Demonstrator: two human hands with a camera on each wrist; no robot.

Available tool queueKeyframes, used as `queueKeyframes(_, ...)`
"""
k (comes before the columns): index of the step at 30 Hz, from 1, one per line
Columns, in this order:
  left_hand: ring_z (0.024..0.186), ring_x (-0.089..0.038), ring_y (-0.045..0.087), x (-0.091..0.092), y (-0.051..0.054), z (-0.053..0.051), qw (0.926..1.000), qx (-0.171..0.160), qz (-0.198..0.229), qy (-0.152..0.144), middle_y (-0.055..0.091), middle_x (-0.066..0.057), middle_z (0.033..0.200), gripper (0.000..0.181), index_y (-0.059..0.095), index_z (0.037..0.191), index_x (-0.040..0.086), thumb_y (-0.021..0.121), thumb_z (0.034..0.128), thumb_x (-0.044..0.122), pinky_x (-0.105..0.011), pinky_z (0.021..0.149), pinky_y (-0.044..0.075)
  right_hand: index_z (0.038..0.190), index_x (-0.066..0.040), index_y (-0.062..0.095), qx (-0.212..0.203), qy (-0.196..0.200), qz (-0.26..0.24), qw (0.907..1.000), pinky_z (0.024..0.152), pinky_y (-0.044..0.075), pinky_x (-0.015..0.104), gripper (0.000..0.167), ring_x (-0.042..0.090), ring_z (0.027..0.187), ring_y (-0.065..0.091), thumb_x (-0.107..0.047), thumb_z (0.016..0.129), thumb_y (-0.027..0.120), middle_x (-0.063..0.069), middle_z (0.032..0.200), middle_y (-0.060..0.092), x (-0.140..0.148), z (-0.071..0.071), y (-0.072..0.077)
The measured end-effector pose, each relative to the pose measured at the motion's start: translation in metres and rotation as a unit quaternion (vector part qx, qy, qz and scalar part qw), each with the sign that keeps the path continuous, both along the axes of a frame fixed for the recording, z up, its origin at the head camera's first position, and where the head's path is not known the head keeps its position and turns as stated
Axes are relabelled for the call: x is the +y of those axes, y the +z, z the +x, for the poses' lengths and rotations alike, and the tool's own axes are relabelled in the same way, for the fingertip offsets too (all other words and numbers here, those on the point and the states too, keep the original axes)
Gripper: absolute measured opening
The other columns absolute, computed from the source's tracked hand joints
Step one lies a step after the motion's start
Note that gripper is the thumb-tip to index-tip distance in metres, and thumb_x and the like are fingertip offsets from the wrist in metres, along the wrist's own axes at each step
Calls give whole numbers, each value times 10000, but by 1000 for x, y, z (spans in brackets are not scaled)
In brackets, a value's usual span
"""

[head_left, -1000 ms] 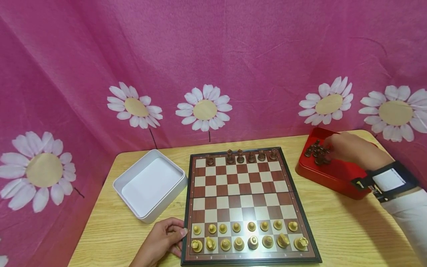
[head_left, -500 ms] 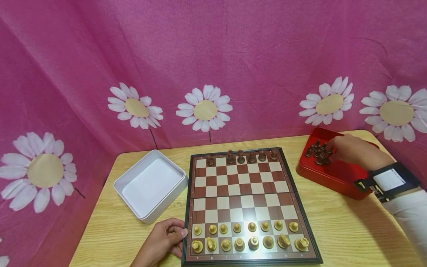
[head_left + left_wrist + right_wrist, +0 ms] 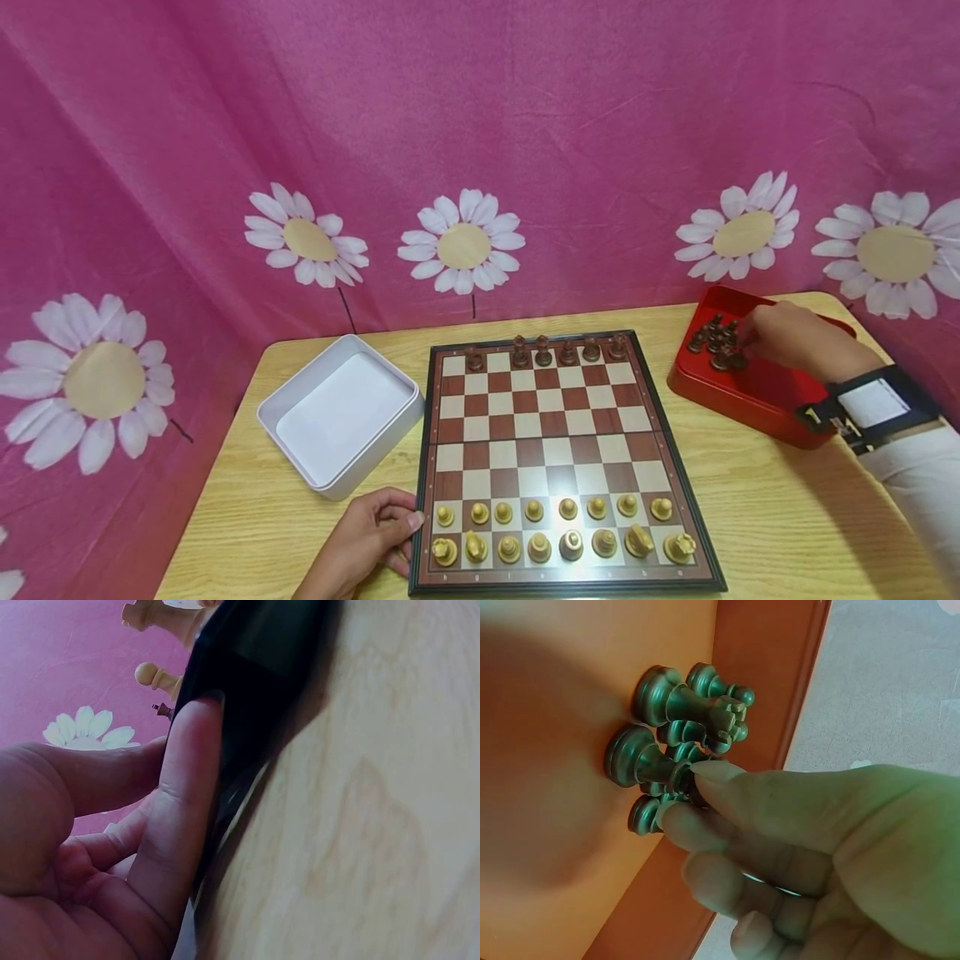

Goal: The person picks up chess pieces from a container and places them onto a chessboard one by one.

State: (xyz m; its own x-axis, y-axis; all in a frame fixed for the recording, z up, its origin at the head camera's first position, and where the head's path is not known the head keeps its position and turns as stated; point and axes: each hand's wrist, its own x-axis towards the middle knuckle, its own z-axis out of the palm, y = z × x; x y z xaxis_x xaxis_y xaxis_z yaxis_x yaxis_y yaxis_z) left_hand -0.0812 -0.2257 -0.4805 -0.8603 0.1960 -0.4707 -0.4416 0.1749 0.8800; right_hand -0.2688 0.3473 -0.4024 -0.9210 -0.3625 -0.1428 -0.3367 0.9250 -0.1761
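Pink cloth (image 3: 570, 125), printed with white daisies, hangs behind the far edge of the pale wooden table (image 3: 757, 492). On the table lies the chessboard (image 3: 510, 429), with the red box (image 3: 738, 412) to its right at the far side and the white box (image 3: 345, 417) to its left. My left hand (image 3: 371, 533) pinches the board's left edge near the near corner, where it was a second ago. My right hand (image 3: 783, 337) is down in the red box, and against that earlier moment it has shifted slightly right, so more of the dark pile (image 3: 716, 336) at the box's left shows. Two rows of light pieces (image 3: 540, 546) along the near side and six dark pieces (image 3: 543, 352) on the far row stand unchanged. Between my right thumb and forefinger I pinch one dark piece (image 3: 637, 757), just beside a dark rook (image 3: 652, 697); my thumb hides its top, so I cannot tell its kind
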Motion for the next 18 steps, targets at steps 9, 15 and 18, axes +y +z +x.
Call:
queueKeyframes(9, 669, -134, 670, 1, 1, 1, 10000, 10, -29, -29, 665, -56, 898, 321, 572, 1217, -101, 690, 981, 83, -304, 582, 638, 896, 13, 795, 128, 21, 62, 9999, 628, 596, 367, 72, 169, 665, 555, 44, 832, 781, 73, 770, 732, 2, 0, -1)
queueKeyframes(15, 673, -137, 673, 1, 1, 0, 10000, 33, -9, -32, 667, -54, 895, 317, 571, 1214, -102, 688, 981, 78, -306, 581, 639, 814, -14, 778, 374, 63, 151, 9992, 557, 476, 281, 67, 159, 624, 492, 44, 835, 753, 6, 671, 639, 2, 1, 4)
queueKeyframes(18, 674, -139, 673, 1, 1, 0, 10000, 33, 8, -22, 666, -54, 896, 316, 569, 1213, -102, 687, 981, 77, -306, 580, 638, 784, -39, 770, 603, 73, 196, 9980, 530, 420, 285, 93, 161, 593, 462, 36, 827, 737, -12, 620, 578, 2, 1, 11)
